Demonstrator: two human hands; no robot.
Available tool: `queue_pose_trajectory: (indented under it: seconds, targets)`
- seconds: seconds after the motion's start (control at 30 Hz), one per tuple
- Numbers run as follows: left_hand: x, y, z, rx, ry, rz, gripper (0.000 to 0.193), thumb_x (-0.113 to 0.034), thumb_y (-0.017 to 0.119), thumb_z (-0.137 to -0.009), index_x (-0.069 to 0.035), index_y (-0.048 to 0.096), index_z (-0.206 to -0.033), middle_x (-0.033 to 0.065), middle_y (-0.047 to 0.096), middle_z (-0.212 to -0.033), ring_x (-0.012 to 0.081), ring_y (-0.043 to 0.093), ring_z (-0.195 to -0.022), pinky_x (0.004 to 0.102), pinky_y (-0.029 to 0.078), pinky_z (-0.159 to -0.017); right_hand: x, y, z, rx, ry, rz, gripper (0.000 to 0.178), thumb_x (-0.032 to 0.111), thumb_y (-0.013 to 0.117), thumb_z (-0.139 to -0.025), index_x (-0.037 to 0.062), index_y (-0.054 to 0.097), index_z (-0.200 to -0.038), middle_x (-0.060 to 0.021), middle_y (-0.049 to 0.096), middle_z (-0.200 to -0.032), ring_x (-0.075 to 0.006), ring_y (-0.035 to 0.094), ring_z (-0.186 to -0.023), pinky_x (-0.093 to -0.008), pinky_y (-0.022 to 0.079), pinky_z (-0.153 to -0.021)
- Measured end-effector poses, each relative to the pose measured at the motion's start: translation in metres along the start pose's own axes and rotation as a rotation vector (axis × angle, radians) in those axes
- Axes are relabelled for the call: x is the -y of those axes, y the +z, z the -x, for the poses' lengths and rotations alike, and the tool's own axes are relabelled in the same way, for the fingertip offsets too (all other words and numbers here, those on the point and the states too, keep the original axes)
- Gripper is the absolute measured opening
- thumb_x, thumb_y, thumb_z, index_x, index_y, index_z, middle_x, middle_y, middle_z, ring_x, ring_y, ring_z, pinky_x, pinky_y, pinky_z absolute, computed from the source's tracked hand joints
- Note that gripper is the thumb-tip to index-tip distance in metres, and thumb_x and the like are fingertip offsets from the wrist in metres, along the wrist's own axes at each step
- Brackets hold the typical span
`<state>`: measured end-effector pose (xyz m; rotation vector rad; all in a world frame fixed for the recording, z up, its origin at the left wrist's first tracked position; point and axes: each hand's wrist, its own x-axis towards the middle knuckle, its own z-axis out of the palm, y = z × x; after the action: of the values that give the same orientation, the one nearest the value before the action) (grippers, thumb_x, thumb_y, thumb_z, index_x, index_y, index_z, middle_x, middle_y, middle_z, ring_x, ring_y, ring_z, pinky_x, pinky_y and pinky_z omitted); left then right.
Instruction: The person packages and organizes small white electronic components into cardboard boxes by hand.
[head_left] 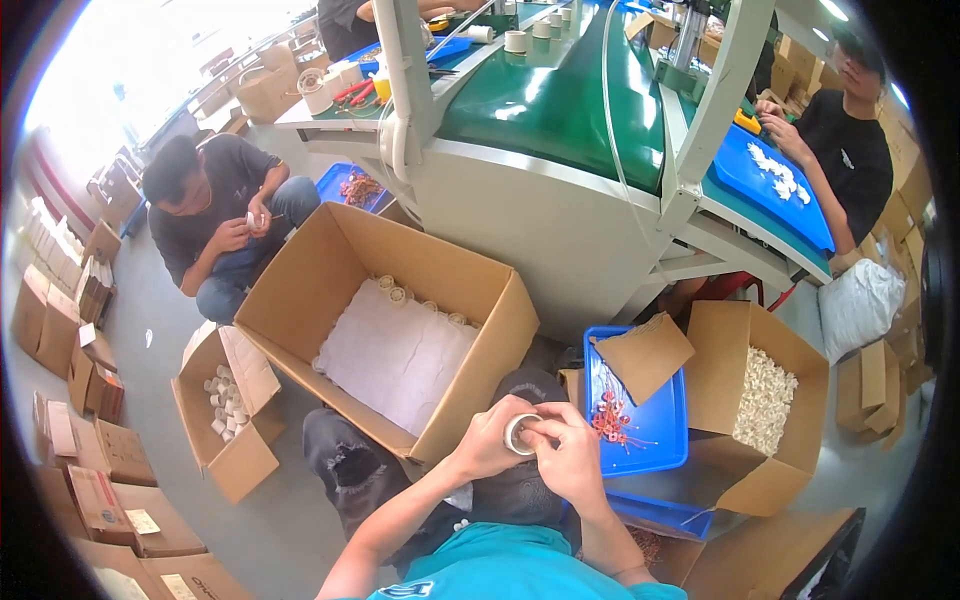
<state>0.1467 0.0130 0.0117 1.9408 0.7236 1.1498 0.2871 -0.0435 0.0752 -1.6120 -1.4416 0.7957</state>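
Over my lap, my left hand (487, 442) is closed around a white round cup-shaped plastic part (521, 434), its opening facing up toward me. My right hand (568, 455) is closed at the part's right side, with thumb and fingertips at the opening; whether they also pinch something small inside cannot be made out. Just right of my right hand is a blue tray (650, 455) with red wired pieces (612, 418) and a torn cardboard flap (645, 353). Ahead of my knees, a large cardboard box (400, 255) holds a white sheet (395, 345) with several round white parts along its edges.
A box of small white pieces (766, 402) stands at right, and a box of white cylinders (228, 402) at left. Ahead rises a machine with a green conveyor belt (560, 110). One person (215, 215) crouches at left; another (845, 140) works at right beside a blue tray (775, 190).
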Motion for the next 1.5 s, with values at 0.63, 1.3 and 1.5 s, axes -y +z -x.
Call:
queue_pose_trajectory:
  seconds: [0.63,1.3,1.5]
  targets:
    - [0.031,-0.069,-0.172,-0.082,0.159,-0.356,0.056,-0.034,0.086,-0.069,-0.008,0.059,-0.110,0.0126,0.054,-0.108,0.0321,0.049,-0.106,0.0437,0.039,-0.093,-0.105,-0.042,0.013,-0.400,0.020,-0.008,0.030,-0.007,0.076,-0.071,-0.0024,0.073,-0.101,-0.0143,0.060,-0.114,-0.0231,0.066,-0.094,-0.0300,0.059,-0.076]
    - [0.151,-0.131,-0.442,-0.626,0.085,-0.546,0.066,-0.024,0.079,-0.079,0.001,0.045,-0.132,0.0205,0.052,-0.121,0.0402,0.058,-0.109,0.0462,0.050,-0.090,-0.302,-0.019,0.083,-0.279,0.486,0.305,0.030,0.028,0.063,-0.093,0.0057,0.070,-0.111,-0.0241,0.069,-0.097,-0.0404,0.067,-0.093,-0.0436,0.051,-0.079]
    - [0.149,-0.146,-0.440,-0.582,0.049,-0.659,0.063,-0.024,0.076,-0.082,-0.003,0.044,-0.132,0.0187,0.052,-0.120,0.0399,0.061,-0.103,0.0469,0.054,-0.082,-0.233,-0.017,0.057,-0.198,0.485,0.290,0.032,0.025,0.062,-0.093,0.0066,0.065,-0.119,-0.0258,0.068,-0.097,-0.0438,0.064,-0.094,-0.0468,0.049,-0.077]
